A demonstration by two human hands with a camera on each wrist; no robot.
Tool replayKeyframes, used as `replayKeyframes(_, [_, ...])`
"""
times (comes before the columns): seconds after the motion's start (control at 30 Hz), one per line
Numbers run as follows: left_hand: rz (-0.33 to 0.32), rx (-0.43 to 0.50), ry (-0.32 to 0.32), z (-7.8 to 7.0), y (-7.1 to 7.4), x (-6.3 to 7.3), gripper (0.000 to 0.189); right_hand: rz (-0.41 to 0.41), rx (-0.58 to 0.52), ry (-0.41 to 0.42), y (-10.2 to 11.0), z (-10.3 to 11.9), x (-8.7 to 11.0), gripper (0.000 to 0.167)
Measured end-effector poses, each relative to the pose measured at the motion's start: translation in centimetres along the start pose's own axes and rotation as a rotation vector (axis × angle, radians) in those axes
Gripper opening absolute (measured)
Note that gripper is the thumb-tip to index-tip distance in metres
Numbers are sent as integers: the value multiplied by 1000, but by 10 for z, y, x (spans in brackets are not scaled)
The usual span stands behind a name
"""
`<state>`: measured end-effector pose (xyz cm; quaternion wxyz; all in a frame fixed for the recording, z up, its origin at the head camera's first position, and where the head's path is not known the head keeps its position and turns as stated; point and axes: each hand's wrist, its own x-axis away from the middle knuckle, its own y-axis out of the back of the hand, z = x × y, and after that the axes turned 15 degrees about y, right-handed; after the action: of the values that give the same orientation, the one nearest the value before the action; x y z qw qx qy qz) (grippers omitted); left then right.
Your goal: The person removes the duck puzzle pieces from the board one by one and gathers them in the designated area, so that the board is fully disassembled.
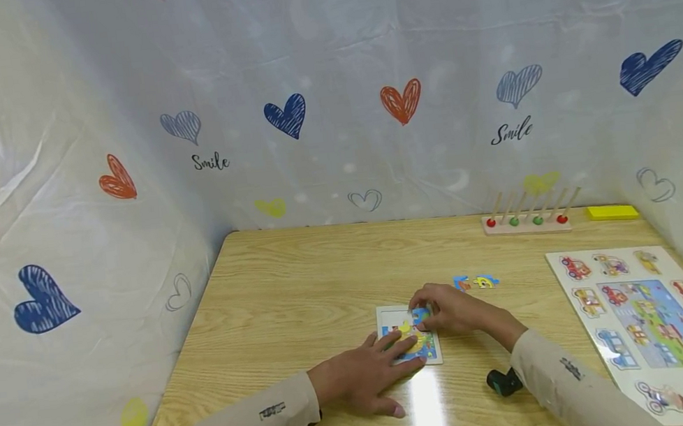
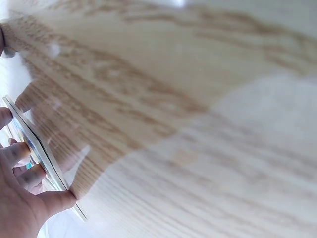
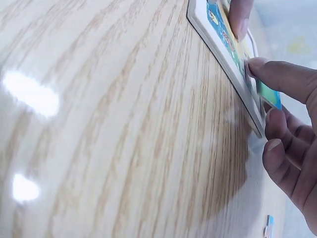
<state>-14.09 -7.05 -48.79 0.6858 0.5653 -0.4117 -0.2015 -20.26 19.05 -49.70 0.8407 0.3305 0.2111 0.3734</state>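
Observation:
A small jigsaw puzzle in a white-rimmed tray [image 1: 381, 317] lies on the table, its picture yellow and blue. My left hand [image 1: 366, 377] rests on its lower part with the fingers spread; in the left wrist view that hand's thumb [image 2: 58, 201] is at the tray's edge. Over the tray's upper right corner, my right hand [image 1: 454, 309] pinches a blue-green puzzle piece [image 3: 270, 94] between thumb and fingers. That piece is tilted against the tray in the right wrist view. Two loose puzzle pieces, one blue and orange [image 1: 461, 283], one yellow and blue [image 1: 486, 281], lie beyond the right hand.
A large vehicle puzzle board [image 1: 605, 309] covers the table's right side. At the back right stand a pegged wooden base [image 1: 526, 223] with red and green beads and a yellow block [image 1: 612, 212]. A dark object [image 1: 503, 382] shows beside the right sleeve. Heart-printed curtains [image 1: 348, 156] enclose the table.

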Motion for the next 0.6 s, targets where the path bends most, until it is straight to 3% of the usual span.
replayKeyframes(0.37, [-8,-17,3,-1,0,-1,84,23,-42,10,-4,-3,0,31])
replayKeyframes(0.6, [3,-5,4,-1,1,0,83,-6,-86,-18,-3,-1,0,27])
